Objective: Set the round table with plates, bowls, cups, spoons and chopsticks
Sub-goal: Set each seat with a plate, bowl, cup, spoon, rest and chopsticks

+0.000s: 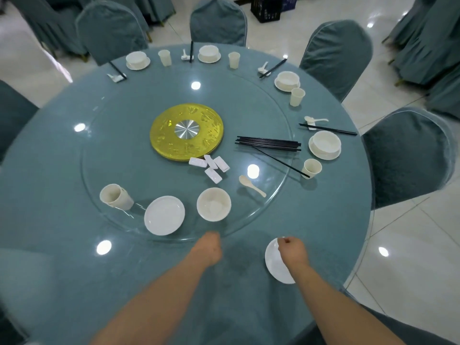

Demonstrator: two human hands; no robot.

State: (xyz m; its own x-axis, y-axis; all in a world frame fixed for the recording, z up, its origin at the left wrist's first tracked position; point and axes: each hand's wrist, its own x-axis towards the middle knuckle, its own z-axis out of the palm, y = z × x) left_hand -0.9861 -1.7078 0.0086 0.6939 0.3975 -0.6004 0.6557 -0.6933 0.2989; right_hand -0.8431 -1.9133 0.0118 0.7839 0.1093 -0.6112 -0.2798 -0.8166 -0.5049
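Observation:
My right hand pinches the far rim of a white plate lying on the teal cloth near the table's front right edge. My left hand is blurred at the near rim of the glass turntable; its fingers are hidden. On the turntable stand a white plate, an empty bowl, tipped stacked cups, a spoon, several chopstick rests and a bundle of black chopsticks.
Several finished settings of bowl on plate, cup, rest and chopsticks ring the far and right side, such as one setting with its cup. A gold hub marks the centre. Covered chairs surround the table.

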